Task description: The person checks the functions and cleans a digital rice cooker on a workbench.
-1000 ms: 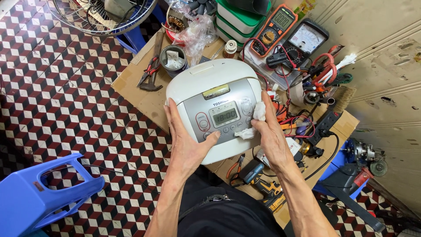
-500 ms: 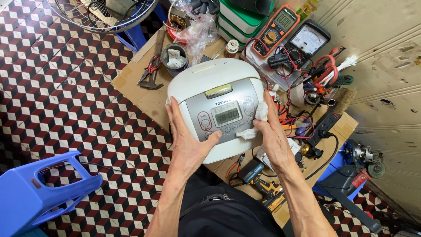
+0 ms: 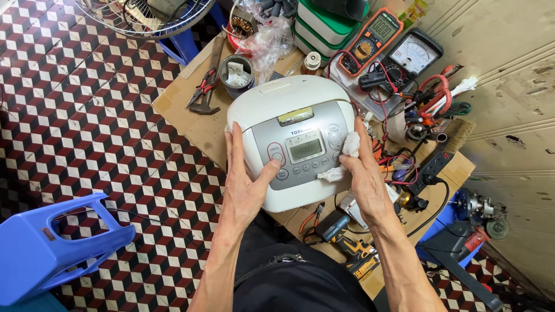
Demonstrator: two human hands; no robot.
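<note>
A white electric rice cooker [image 3: 272, 104] with a grey control panel and small display sits on a low cardboard-covered table [image 3: 191, 124]. My left hand [image 3: 245, 179] lies flat against the cooker's front left side, thumb on the panel buttons. My right hand [image 3: 364, 173] presses a crumpled white tissue [image 3: 346, 151] against the right edge of the panel.
Two multimeters [image 3: 370, 40] [image 3: 413, 55], tangled wires, a brush [image 3: 457, 133] and a power strip [image 3: 430, 167] crowd the table's right side. Pliers [image 3: 202, 95] and a metal cup [image 3: 236, 75] lie at the left. A blue plastic stool [image 3: 52, 242] stands on the tiled floor; a cordless tool [image 3: 352, 245] lies near my knees.
Both hands stay on the cooker. The right hand with the tissue has shifted slightly along the panel's right edge.
</note>
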